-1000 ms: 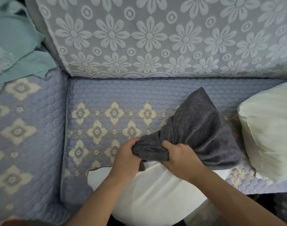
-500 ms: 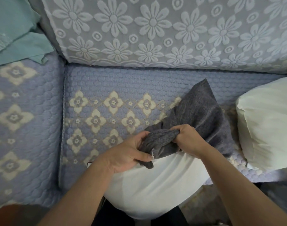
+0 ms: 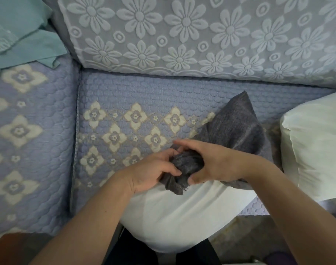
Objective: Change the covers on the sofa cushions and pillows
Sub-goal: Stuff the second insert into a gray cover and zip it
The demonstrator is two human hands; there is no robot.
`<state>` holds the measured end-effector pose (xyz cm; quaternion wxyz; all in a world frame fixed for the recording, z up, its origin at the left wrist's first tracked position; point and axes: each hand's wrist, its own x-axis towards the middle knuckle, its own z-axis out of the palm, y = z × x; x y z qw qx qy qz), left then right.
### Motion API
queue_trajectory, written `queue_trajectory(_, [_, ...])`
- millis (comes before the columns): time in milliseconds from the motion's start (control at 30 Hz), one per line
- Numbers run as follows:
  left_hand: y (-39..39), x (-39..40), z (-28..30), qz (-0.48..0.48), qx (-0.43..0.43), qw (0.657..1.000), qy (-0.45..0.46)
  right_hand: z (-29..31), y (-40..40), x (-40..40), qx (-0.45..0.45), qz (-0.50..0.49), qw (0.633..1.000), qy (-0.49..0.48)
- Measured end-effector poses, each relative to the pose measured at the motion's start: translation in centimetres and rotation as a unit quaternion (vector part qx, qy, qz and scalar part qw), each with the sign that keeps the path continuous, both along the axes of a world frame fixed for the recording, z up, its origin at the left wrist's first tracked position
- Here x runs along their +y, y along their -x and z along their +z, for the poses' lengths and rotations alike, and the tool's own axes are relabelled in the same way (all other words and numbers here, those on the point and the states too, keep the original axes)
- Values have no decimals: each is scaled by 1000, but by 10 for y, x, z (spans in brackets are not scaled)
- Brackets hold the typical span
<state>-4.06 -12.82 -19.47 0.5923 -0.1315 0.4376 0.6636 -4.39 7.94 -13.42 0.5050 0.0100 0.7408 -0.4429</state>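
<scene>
The left hand (image 3: 153,174) has its fingers curled into a bunch of dark grey cloth, thumb laid across the top of the wad, pinching it tight. The right hand (image 3: 213,161) comes in from the other side and cups the same bunch: its thumb presses under the cloth near the lower edge, and its fingers arch over the top, the forefinger stretched out toward the left hand. The two hands nearly meet over the gathered fabric.

That fabric is the grey cover (image 3: 234,127), half drawn onto (or off, I can't say which) a white pillow (image 3: 174,215). The bunched mouth sits at the pillow's upper end; beyond the hands the rest of the cover rises in a loose peak over the seat. The bare white part of the pillow bulges down toward the person, hanging past the front edge of the sofa.

Under it all lies the quilted lilac seat cover (image 3: 125,96) with cream diamond flowers. Behind stands the back cushion (image 3: 182,35) in pale lace daisies. To the right, just beside the grey cover, rests a second pillow (image 3: 312,150), cream-white and uncovered. At the far left corner, a heap of teal cloth (image 3: 24,35) spills over the adjoining seat.
</scene>
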Motion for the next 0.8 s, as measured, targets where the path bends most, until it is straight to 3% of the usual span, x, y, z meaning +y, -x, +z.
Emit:
queue_trajectory(67, [4,1,5,-40,81,995,44,-4,11,-15,15,59,996,-62])
queue_trajectory(133, [9,0,8,-22,182,978,98,-14,14,-23,-48,48,994,-83])
queue_trajectory(200, [11,0,8,19,241,965,104,-25,8,-25,-159,-53,985,-40])
queue_trajectory(267, [4,-5,3,14,295,943,151,-32,2,-24,-273,-145,951,18])
queue_trajectory(367, [-30,-29,-14,58,340,861,374,-39,-14,-22,-334,-251,904,84])
queue_trajectory(433, [-61,-59,-26,120,299,762,562,-47,-23,-24,-323,-324,884,98])
queue_trajectory(467, [-78,-74,-29,123,244,740,614,-49,-26,-24,-320,-359,871,101])
queue_trajectory(500, [-93,-89,-31,125,171,749,627,-52,-29,-24,-318,-391,857,105])
queue_trajectory(533, [-107,-102,-35,157,77,790,587,-55,-29,-25,-318,-413,847,106])
queue_trajectory(600, [-126,-103,-35,218,-45,883,413,-53,-29,-27,-309,-411,852,96])
queue_trajectory(667, [-135,-89,-29,157,82,909,378,-46,-27,-37,-288,-372,879,85])
queue_trajectory(800, [-137,-26,-5,25,321,882,343,-41,-16,-53,-135,-328,935,11])
